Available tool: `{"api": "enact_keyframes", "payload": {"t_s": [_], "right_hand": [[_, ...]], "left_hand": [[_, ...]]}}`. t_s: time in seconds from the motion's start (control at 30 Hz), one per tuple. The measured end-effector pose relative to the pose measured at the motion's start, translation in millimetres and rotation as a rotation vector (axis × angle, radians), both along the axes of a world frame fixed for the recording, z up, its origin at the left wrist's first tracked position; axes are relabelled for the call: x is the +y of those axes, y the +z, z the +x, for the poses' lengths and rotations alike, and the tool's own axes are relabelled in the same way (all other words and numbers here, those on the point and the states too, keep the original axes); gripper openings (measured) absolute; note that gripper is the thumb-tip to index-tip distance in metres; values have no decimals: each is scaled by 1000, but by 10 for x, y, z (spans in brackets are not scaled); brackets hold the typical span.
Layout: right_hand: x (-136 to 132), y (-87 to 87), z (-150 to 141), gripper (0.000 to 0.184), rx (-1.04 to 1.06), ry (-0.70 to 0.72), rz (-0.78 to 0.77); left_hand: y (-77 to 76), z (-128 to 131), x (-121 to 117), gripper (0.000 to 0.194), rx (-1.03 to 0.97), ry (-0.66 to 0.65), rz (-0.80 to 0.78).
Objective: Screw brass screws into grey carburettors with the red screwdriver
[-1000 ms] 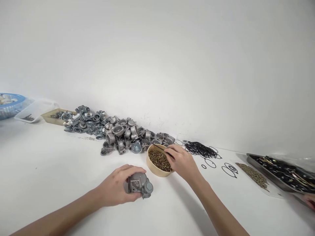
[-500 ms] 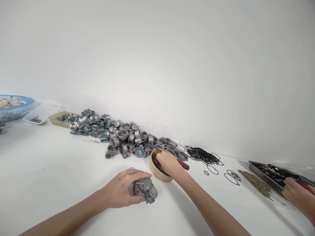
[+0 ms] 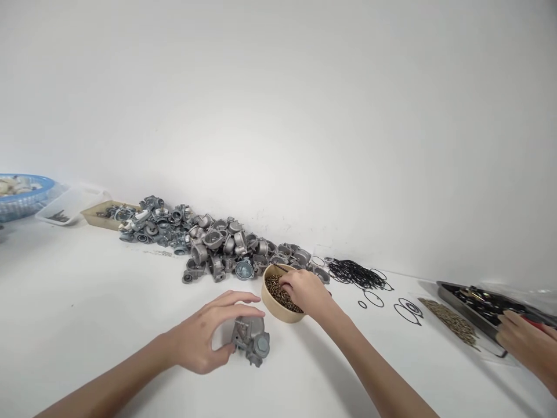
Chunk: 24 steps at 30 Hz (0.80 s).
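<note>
My left hand (image 3: 198,337) is open, with thumb and fingers spread around a grey metal carburetor body (image 3: 250,337) on the table. The thumb tip is at its left side; the fingers arch over its top. My right hand (image 3: 307,293) reaches into a cream bowl (image 3: 278,311) of small brass-coloured screws (image 3: 281,293). Its fingers are pinched together among them, and what they hold is too small to make out. The dark shaft of a screwdriver (image 3: 278,267) crosses the bowl's far rim; most of its handle is hidden behind my right hand.
Grey carburetor parts (image 3: 217,244) are piled along the wall. Black rubber rings (image 3: 357,274) lie right of the bowl, then a patch of brass pieces (image 3: 450,322) and a dark tray (image 3: 461,296). Another person's hand (image 3: 522,342) is beside that tray. Left are plastic bins (image 3: 93,215) and a blue basket (image 3: 26,194).
My left hand has loosened from the carburetor body and drawn slightly left, its fingers now apart. My right hand has shifted rightward within the bowl, showing more screws and covering the screwdriver's red handle.
</note>
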State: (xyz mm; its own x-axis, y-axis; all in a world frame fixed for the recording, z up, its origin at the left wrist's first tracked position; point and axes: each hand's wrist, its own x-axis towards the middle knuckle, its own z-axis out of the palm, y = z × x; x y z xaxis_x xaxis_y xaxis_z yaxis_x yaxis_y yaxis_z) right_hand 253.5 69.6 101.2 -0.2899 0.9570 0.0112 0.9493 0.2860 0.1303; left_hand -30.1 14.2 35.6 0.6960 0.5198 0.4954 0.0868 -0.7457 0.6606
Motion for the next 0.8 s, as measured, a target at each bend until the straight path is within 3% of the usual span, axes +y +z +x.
{"api": "enact_keyframes", "payload": {"t_s": [0.1,0.23,0.47,0.63,0.8], "right_hand": [[-126,70,-21,25,168,70,103],[-393,183,-198,23,382,225,186],[-773,294,-647,24,695,514,136],[-779,283,-770,28,761,469,34],[-723,198,-658,25,819,409,57]], "left_hand": [[35,-10,-7,58,-175,77,98],[49,33,15,37,-358,253,249],[4,114,5,23,-462,272,413],[1,137,-18,12,-515,335,373],[59,85,-13,11,-500,353,374]]}}
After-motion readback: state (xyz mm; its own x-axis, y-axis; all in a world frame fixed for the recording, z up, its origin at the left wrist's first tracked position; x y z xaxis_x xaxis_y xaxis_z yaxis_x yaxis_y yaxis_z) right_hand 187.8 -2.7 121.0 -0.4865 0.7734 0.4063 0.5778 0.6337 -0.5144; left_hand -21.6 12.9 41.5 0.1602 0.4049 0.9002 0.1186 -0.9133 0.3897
